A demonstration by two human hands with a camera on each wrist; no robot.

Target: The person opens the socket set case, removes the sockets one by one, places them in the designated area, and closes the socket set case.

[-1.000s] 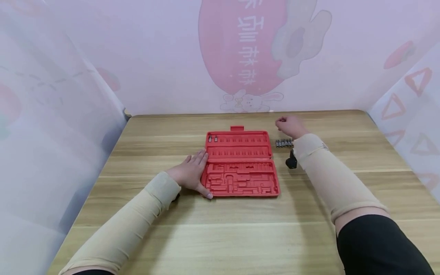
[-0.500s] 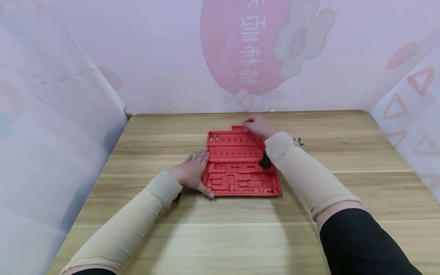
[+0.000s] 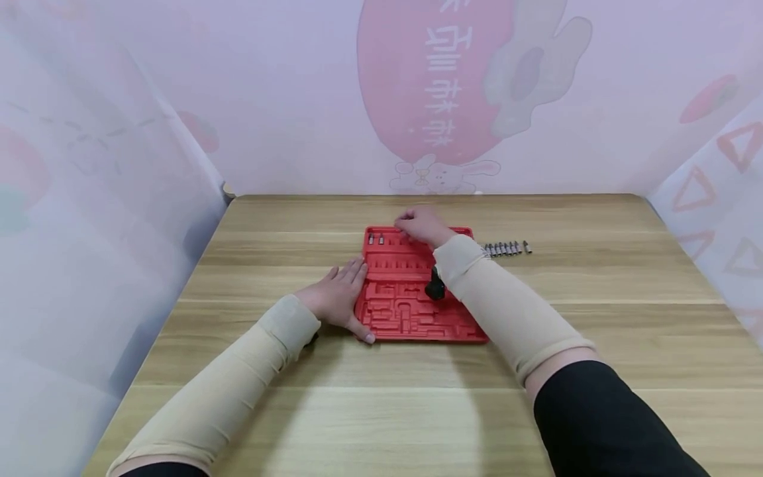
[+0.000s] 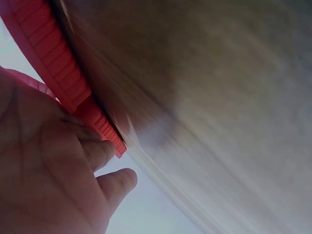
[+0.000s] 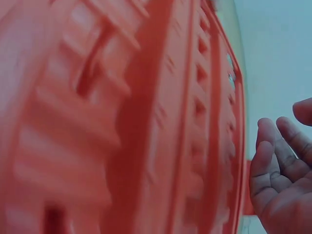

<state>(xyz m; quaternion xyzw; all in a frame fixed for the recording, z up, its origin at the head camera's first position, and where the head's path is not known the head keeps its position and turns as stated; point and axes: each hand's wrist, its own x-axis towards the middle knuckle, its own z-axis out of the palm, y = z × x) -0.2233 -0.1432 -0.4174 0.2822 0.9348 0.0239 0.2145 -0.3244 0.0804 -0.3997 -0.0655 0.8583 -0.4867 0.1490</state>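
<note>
An unfolded red plastic tool case (image 3: 405, 311) lies on the wooden table, with rows of small slots in its far half and moulded recesses in its near half. Two small metal bits (image 3: 376, 239) stand in its far-left slots. My left hand (image 3: 340, 295) rests along the case's left edge, fingers spread and straight; its fingers (image 4: 117, 183) also show in the left wrist view. Over the far row of slots hovers my right hand (image 3: 422, 225), fingers bent. In the right wrist view its fingers (image 5: 265, 156) are curled, but whatever may be between thumb and forefinger is hidden.
To the right of the case lies a row of several metal bits (image 3: 507, 249), partly behind the right wrist. A printed pale wall covering (image 3: 298, 99) closes off the table's back and sides. The table's wood (image 3: 381, 411) runs in front of the case.
My right hand has moved left from above the row of bits to the far half of the case. My left hand stays at the case's left edge.
</note>
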